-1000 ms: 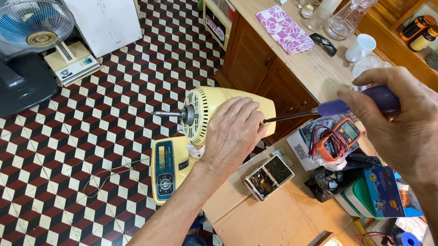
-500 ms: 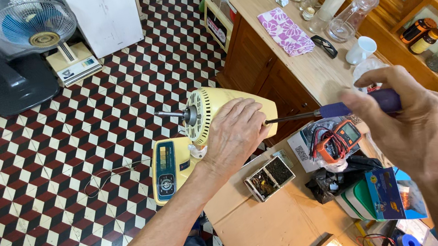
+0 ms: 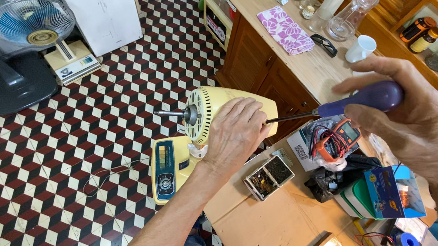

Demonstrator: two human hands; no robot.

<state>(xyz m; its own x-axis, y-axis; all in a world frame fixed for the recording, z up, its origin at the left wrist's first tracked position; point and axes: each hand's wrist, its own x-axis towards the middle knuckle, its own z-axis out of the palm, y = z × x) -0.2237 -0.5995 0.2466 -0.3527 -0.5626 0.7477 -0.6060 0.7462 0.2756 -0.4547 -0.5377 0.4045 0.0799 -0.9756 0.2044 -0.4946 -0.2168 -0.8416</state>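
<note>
So the biggest thing here is the floor (image 3: 62, 165), that red, black and cream cube-pattern tile, taking up the whole left half; a long wooden counter (image 3: 303, 63) runs along the right, with a lower pale wooden worktop (image 3: 266, 232) below it. Top left on the floor there's a standing fan (image 3: 31, 24) with blue blades behind its grille, sitting next to a dark base unit.

Middle of the shot is the pale yellow fan motor housing (image 3: 217, 111), tipped on its side with the bare metal shaft (image 3: 170, 113) poking out toward the left; its yellow base with a blue control panel (image 3: 166, 169) sits just below it. The left hand (image 3: 235, 135) is pressed flat over the top of the housing, fingers wrapped down around it, so it's gripping the motor body; the right hand (image 3: 412, 121) is closed around a purple-handled screwdriver (image 3: 345, 105), held level, with the tip touching the right side of the housing, right beside the left fingertips.

Smaller stuff: an orange multimeter (image 3: 339, 140) with red and black leads just under the screwdriver; a small open metal box (image 3: 268, 176) on the worktop; a purple flowery cloth (image 3: 284, 29) and a white cup (image 3: 362, 47) up on the counter.
</note>
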